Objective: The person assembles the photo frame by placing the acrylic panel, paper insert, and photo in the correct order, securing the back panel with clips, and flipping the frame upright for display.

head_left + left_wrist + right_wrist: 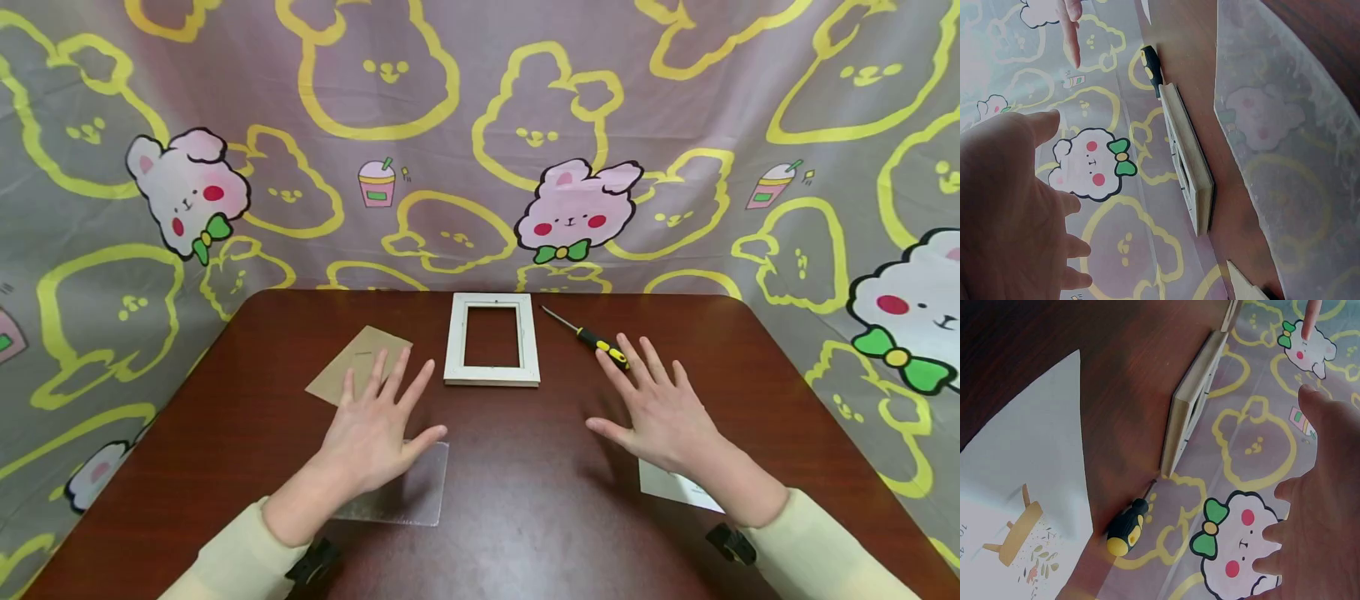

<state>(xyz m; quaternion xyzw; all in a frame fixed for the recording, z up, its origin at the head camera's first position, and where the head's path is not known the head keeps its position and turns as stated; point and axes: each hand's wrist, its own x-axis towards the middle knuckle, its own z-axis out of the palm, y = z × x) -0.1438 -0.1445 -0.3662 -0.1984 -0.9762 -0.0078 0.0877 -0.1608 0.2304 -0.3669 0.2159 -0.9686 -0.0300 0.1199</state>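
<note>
Both hands are held over the table with fingers spread, and neither holds anything. My left hand (367,437) is above a clear plastic sheet (420,492), partly covering it, with a brown board (363,360) just beyond the fingertips. My right hand (663,417) hovers over a white printed card (678,490); the right wrist view shows a small stool and leaves drawn on that card (1041,462). Past the right fingertips lies a screwdriver (592,340) with a black and yellow handle. A white rectangular frame (492,375) with an open middle lies flat between the hands, farther back.
The dark reddish-brown table (517,517) has rounded far corners. A grey-pink curtain (450,100) printed with cartoon rabbits and yellow outlines hangs behind and along both sides. Dark straps with small mounts (731,543) sit at the wrists below cream sleeves (817,542).
</note>
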